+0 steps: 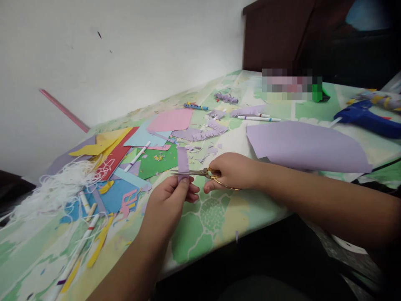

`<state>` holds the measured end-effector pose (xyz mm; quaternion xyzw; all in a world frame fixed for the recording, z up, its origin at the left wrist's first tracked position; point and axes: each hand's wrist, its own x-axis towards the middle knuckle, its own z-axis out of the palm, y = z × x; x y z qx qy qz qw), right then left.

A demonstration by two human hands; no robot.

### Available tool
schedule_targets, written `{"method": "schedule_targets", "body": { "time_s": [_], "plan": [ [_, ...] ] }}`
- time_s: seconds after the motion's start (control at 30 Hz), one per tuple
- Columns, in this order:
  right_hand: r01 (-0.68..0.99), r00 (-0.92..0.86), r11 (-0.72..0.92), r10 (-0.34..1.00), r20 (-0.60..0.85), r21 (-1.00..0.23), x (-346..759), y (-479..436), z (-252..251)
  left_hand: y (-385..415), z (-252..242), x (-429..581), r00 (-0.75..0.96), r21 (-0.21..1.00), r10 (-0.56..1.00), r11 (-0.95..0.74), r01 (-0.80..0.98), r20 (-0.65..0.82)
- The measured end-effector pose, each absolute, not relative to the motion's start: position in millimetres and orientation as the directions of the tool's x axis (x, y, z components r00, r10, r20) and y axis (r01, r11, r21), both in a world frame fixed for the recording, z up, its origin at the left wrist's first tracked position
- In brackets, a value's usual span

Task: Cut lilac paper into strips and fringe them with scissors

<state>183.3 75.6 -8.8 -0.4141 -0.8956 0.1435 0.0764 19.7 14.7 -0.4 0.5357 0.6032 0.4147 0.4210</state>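
My left hand [171,200] pinches the lower end of a narrow lilac paper strip [182,161] and holds it upright over the table. My right hand [232,171] grips gold-handled scissors [200,172], whose blades point left and meet the strip just above my left fingers. Both hands hover near the front edge of the green patterned table [203,217].
A large lilac sheet [307,146] lies to the right. Fringed lilac pieces [203,133], coloured paper sheets [125,146], markers [258,118] and white thread [59,188] litter the left and middle. A blue glue gun [366,119] rests at far right. A white wall stands behind.
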Motion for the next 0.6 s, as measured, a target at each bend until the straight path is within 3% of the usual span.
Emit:
{"method": "schedule_targets", "body": {
  "time_s": [0.6],
  "plan": [
    [0.635, -0.718, 0.648, 0.696, -0.009, -0.421, 183.8, 71.3, -6.3, 13.3, 6.9, 21.8, -0.053, 0.925, 0.998, 0.046, 0.377, -0.028]
  ]
}}
